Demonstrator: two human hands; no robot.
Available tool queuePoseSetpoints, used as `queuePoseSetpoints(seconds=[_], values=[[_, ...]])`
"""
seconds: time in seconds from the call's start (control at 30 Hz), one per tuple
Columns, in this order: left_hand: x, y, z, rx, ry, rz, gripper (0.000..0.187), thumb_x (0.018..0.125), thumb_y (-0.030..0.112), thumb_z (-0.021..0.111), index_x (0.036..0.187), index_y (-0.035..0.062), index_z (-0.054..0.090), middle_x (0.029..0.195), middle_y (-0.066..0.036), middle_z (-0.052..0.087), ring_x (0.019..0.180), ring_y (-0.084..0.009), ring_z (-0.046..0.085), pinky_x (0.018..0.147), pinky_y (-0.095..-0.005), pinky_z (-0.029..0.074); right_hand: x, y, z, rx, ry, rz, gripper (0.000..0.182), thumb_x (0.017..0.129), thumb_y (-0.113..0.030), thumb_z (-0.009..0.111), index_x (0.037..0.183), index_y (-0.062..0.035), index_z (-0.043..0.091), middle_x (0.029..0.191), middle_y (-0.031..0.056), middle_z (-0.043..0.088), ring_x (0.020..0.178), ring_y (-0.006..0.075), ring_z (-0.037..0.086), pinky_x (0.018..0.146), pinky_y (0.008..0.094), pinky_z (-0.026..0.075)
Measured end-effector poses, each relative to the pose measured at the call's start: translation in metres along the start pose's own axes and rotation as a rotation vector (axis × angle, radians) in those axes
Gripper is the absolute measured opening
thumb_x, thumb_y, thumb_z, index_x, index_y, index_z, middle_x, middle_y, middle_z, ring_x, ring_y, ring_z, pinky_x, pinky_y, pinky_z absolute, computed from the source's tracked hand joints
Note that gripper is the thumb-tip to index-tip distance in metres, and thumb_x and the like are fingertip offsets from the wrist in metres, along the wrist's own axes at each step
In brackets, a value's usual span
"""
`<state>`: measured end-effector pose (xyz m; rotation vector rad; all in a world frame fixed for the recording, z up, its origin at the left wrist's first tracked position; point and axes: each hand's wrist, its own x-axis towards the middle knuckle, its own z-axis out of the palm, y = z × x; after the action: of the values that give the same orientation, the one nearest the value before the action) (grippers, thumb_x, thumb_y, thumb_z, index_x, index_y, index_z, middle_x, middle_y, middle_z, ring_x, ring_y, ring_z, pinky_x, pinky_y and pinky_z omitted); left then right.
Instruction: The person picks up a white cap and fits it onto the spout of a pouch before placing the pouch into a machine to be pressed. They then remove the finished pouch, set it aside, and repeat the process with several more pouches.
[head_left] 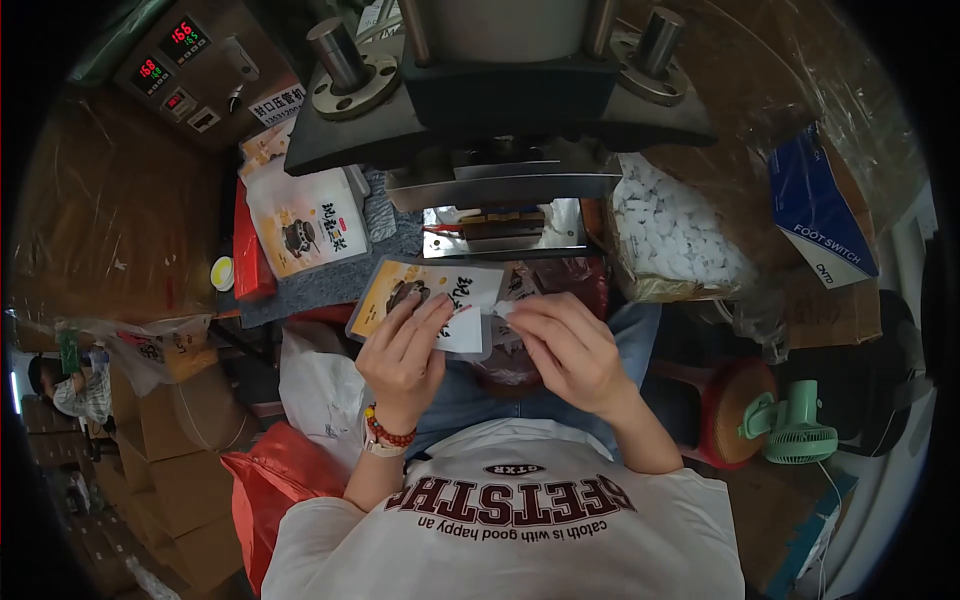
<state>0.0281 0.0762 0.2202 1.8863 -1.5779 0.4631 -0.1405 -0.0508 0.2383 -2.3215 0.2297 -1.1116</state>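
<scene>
My left hand (pixel 402 358) grips a printed plastic pouch (pixel 385 293) by its lower edge, fingers lying across the front and thumb behind. The pouch has an orange and white print with dark characters, and it hangs above my lap, in front of the press. At the pouch's right edge, my right hand (pixel 570 350) pinches a small white plastic piece (pixel 503 309) between thumb and fingertips. The fingertips partly cover this piece. Just behind both hands stands the press with its metal jaw (pixel 505 190) over a shiny base plate (pixel 562 225).
A stack of similar pouches (pixel 310 222) lies on a grey cloth at left, beside a red box (pixel 252 250). At right stands a box of small white plastic pieces (pixel 680 225), near a blue foot switch carton (pixel 822 215). A green fan (pixel 800 430) sits on a round stool.
</scene>
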Motion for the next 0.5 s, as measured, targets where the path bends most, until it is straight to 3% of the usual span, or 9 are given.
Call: queuePoseSetpoints(seconds=[0.17,0.23,0.27,0.3,0.37,0.4,0.43,0.47,0.5], values=[[0.005,-0.003,-0.001,-0.145,-0.072,0.102,0.042,0.063,-0.003,0.061,0.103,0.0077,0.069,0.101,-0.004,0.070,0.089,-0.0226,0.068,0.073,-0.0313,0.054,0.009,-0.001,-0.013,0.158,-0.088,0.028,0.024,0.074,0.007,0.070,0.097,0.0027,0.065,0.094,0.0137,0.064,0.081,0.0231,0.064,0.067,0.0298,0.052],[-0.001,-0.005,0.017,-0.559,-0.266,-0.090,0.032,0.069,0.000,0.064,0.101,0.0035,0.070,0.094,-0.007,0.071,0.079,-0.0246,0.068,0.066,-0.0296,0.053,0.008,0.008,-0.007,0.284,-0.030,0.285,0.024,0.079,0.004,0.068,0.102,0.0002,0.065,0.097,0.0115,0.064,0.079,0.0160,0.062,0.066,0.0277,0.051],[-0.002,-0.001,0.025,-0.713,-0.427,-0.273,0.018,0.081,0.008,0.067,0.096,-0.0013,0.070,0.086,-0.008,0.071,0.066,-0.0190,0.068,0.059,-0.0267,0.051,0.010,0.009,-0.006,0.306,-0.031,0.453,0.024,0.082,0.001,0.067,0.106,-0.0014,0.064,0.099,0.0073,0.063,0.073,0.0097,0.058,0.063,0.0233,0.048],[-0.008,-0.001,0.043,-0.716,-0.425,-0.275,0.018,0.081,0.008,0.067,0.096,-0.0013,0.070,0.086,-0.008,0.071,0.066,-0.0190,0.068,0.059,-0.0267,0.051,0.012,0.011,-0.010,0.304,-0.034,0.453,0.024,0.082,0.001,0.067,0.106,-0.0014,0.064,0.099,0.0073,0.063,0.073,0.0097,0.058,0.063,0.0233,0.048],[-0.019,-0.007,0.082,-1.118,-0.532,-0.713,0.021,0.089,0.018,0.067,0.089,-0.0028,0.071,0.081,-0.007,0.072,0.063,-0.0100,0.065,0.056,-0.0240,0.049,0.016,0.017,-0.023,0.151,0.122,0.525,0.026,0.082,-0.001,0.068,0.107,-0.0013,0.063,0.101,0.0046,0.061,0.068,0.0081,0.053,0.061,0.0214,0.044],[-0.007,-0.006,0.080,-1.217,-0.555,-0.850,0.025,0.091,0.019,0.065,0.086,-0.0045,0.070,0.081,-0.006,0.070,0.065,-0.0074,0.064,0.056,-0.0234,0.050,0.016,0.024,-0.034,0.051,0.179,0.514,0.025,0.083,-0.003,0.067,0.108,-0.0015,0.063,0.102,0.0036,0.061,0.068,0.0065,0.051,0.061,0.0204,0.043],[0.005,-0.006,0.081,-1.217,-0.555,-0.853,0.025,0.091,0.019,0.065,0.086,-0.0045,0.070,0.081,-0.006,0.070,0.065,-0.0074,0.064,0.056,-0.0234,0.050,0.016,0.031,-0.047,-0.049,0.233,0.505,0.025,0.084,-0.005,0.067,0.108,-0.0018,0.062,0.103,0.0027,0.060,0.068,0.0049,0.050,0.061,0.0195,0.041],[0.016,-0.006,0.083,-1.362,-0.499,-0.950,0.024,0.091,0.018,0.065,0.088,-0.0049,0.069,0.082,-0.007,0.070,0.067,-0.0088,0.065,0.058,-0.0234,0.051,0.017,0.037,-0.058,-0.143,0.228,0.594,0.024,0.084,-0.008,0.066,0.107,-0.0033,0.062,0.101,0.0089,0.061,0.070,0.0163,0.056,0.064,0.0274,0.046],[0.027,-0.007,0.086,-1.506,-0.435,-1.047,0.023,0.091,0.017,0.065,0.090,-0.0053,0.068,0.084,-0.008,0.070,0.068,-0.0102,0.065,0.059,-0.0234,0.052,0.016,0.049,-0.063,-0.140,0.225,0.593,0.024,0.084,-0.008,0.066,0.107,-0.0033,0.062,0.101,0.0089,0.061,0.070,0.0163,0.056,0.064,0.0274,0.046]])
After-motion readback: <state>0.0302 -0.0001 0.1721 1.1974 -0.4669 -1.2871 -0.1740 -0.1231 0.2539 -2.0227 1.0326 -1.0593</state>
